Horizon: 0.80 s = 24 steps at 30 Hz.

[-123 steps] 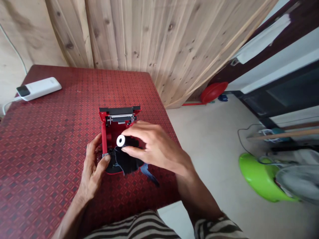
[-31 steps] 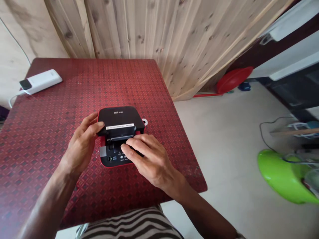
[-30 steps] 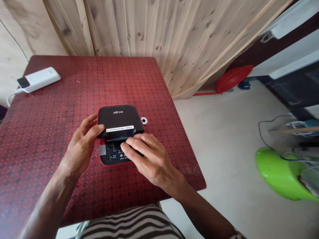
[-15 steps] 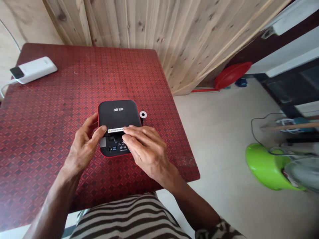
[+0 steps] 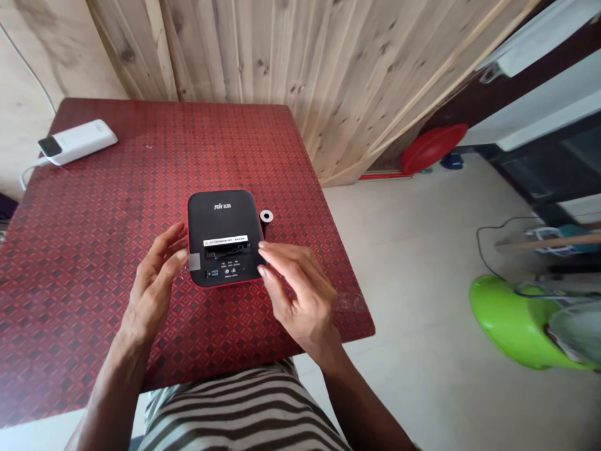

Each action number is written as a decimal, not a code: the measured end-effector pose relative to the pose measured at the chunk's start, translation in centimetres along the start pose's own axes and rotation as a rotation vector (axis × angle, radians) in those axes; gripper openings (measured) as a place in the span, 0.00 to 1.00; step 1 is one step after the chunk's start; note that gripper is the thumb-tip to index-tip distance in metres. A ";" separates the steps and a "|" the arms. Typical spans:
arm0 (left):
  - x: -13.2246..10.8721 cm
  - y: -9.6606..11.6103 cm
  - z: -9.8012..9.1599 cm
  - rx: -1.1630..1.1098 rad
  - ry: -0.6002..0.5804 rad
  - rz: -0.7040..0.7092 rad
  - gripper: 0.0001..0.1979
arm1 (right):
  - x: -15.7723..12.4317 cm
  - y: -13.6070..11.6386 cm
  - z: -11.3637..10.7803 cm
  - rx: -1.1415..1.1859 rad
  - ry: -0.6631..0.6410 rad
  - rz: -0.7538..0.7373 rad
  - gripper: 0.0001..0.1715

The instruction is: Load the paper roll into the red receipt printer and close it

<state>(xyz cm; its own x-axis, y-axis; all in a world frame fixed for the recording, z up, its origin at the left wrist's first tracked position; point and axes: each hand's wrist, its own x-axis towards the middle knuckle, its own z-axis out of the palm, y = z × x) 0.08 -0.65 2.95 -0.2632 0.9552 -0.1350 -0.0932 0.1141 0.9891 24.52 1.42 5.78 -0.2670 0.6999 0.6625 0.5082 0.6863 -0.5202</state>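
Note:
A small black printer with a red base (image 5: 224, 235) lies on the red patterned table (image 5: 117, 207), its lid down. A white label strip crosses the lid near a slot and a row of buttons. My left hand (image 5: 156, 285) rests at the printer's left side, fingers loosely apart and touching its edge. At the printer's right front corner is my right hand (image 5: 295, 291), fingers spread and holding nothing. A small white ring (image 5: 266, 217) lies on the table just right of the printer.
A white power bank (image 5: 77, 141) with a cable sits at the table's far left corner. A wooden plank wall stands behind. On the floor to the right are a red dish (image 5: 434, 147), a green object (image 5: 516, 322) and cables.
The printer's lid stood open with a paper roll in my right hand; the lid has since come down flat. Both hands have drawn back from the top to its sides.

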 end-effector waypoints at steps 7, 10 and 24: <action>-1.4 0.3 0.2 -0.003 -0.006 -0.014 0.27 | -2.4 0.7 -0.5 0.006 0.043 0.106 0.23; -1.3 0.5 0.7 0.007 0.006 -0.024 0.27 | -2.5 1.3 -0.6 0.006 0.060 0.128 0.22; -1.1 2.8 3.7 -0.032 0.181 -0.147 0.22 | -0.9 5.0 -1.8 0.137 0.001 0.171 0.18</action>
<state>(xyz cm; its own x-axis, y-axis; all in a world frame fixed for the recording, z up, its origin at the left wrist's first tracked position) 3.70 -0.41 6.06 -0.4124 0.8639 -0.2891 -0.1734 0.2370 0.9559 28.77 3.91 3.56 -0.1852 0.8081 0.5591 0.4297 0.5783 -0.6935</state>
